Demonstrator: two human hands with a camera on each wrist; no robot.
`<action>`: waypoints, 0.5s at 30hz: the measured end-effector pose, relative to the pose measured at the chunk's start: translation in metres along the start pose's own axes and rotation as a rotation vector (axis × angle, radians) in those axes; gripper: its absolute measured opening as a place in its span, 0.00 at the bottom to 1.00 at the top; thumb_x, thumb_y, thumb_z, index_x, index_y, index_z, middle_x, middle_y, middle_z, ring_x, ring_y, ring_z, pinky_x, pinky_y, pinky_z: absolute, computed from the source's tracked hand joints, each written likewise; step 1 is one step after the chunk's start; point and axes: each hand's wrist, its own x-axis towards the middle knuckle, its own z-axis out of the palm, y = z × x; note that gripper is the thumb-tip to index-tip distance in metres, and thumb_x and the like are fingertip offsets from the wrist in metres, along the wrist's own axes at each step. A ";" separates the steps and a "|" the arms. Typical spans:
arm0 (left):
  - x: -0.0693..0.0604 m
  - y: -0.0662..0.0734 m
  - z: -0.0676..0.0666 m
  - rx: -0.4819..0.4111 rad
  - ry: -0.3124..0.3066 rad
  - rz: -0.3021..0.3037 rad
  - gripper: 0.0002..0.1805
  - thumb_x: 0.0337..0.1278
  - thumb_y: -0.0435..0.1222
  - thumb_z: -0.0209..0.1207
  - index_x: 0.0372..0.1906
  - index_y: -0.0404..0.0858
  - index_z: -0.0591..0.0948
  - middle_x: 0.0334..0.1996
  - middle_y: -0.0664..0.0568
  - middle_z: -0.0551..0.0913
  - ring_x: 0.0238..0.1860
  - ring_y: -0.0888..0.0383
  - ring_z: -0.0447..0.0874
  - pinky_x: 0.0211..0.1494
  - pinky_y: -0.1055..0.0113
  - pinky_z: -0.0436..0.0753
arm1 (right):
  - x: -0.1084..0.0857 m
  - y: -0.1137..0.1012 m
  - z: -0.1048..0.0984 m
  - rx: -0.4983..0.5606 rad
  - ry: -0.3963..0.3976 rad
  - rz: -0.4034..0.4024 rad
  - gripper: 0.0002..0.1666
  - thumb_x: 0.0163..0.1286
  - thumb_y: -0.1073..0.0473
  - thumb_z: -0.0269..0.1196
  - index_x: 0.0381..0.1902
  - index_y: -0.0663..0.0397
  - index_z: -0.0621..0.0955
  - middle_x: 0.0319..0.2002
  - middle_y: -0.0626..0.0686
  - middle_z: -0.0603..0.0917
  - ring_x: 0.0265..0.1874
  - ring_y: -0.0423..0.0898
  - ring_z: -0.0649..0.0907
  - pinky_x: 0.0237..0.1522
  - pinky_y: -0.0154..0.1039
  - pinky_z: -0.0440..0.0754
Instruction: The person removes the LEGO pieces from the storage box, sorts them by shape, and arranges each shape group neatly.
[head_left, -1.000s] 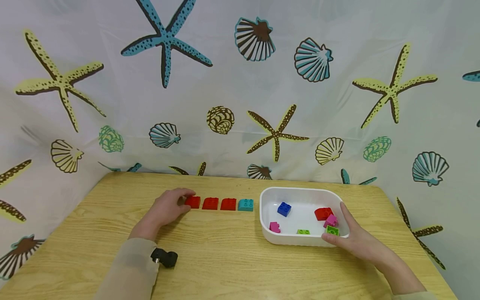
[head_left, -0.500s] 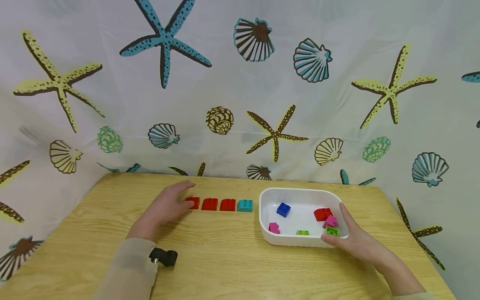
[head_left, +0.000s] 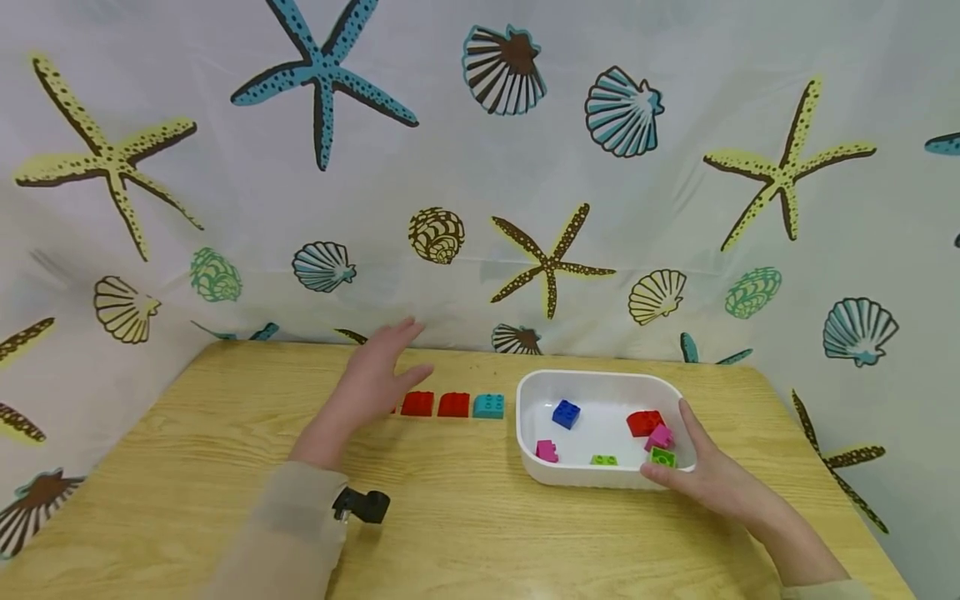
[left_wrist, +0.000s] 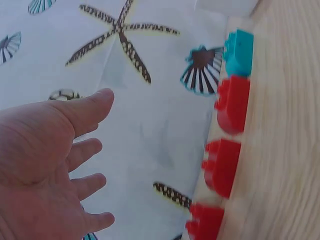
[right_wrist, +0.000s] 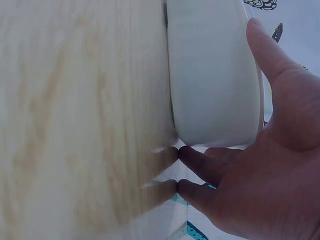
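My left hand (head_left: 375, 379) hovers above the left end of a row of toy building blocks, fingers spread and holding nothing. The row has a leftmost red block (left_wrist: 206, 222), mostly hidden in the head view, then a middle red block (head_left: 417, 404), another red block (head_left: 453, 406) and a teal block (head_left: 489, 407). All have studs on top. At the row's right stands a white plastic tray (head_left: 585, 476). My right hand (head_left: 720, 479) holds the tray's right end, thumb at the near rim and fingers around the end; in the right wrist view some fingertips (right_wrist: 187, 152) touch the table.
Inside the tray lie a blue block (head_left: 566, 414), a red block (head_left: 643, 423), pink blocks (head_left: 547, 451) and green blocks (head_left: 662, 457). A wooden table (head_left: 465, 533) carries everything. A white curtain (head_left: 450, 167) printed with starfish and shells hangs behind and at the sides.
My left hand has let go of the leftmost red block, risen and shifted right, its fingers spreading. My right hand stays at the tray.
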 end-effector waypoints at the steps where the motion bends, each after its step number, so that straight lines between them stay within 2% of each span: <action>1: 0.002 0.006 0.002 0.006 0.003 0.007 0.37 0.82 0.41 0.64 0.85 0.34 0.67 0.86 0.36 0.61 0.85 0.27 0.51 0.82 0.25 0.54 | 0.000 0.000 0.000 0.001 0.002 0.001 0.79 0.74 0.32 0.71 0.89 0.51 0.26 0.87 0.75 0.38 0.83 0.81 0.48 0.76 0.81 0.55; 10: 0.011 0.063 0.027 0.044 0.001 0.069 0.38 0.79 0.44 0.68 0.85 0.38 0.69 0.85 0.41 0.65 0.86 0.32 0.56 0.83 0.28 0.56 | -0.001 0.001 0.002 0.009 0.010 -0.003 0.80 0.73 0.32 0.72 0.89 0.51 0.25 0.87 0.74 0.38 0.83 0.81 0.48 0.76 0.80 0.55; 15: 0.015 0.092 0.045 0.044 -0.026 0.095 0.37 0.79 0.46 0.67 0.85 0.41 0.70 0.85 0.44 0.66 0.86 0.35 0.57 0.84 0.31 0.57 | -0.001 0.001 0.002 0.027 0.015 0.000 0.81 0.73 0.32 0.72 0.88 0.49 0.24 0.87 0.74 0.38 0.83 0.81 0.48 0.77 0.80 0.54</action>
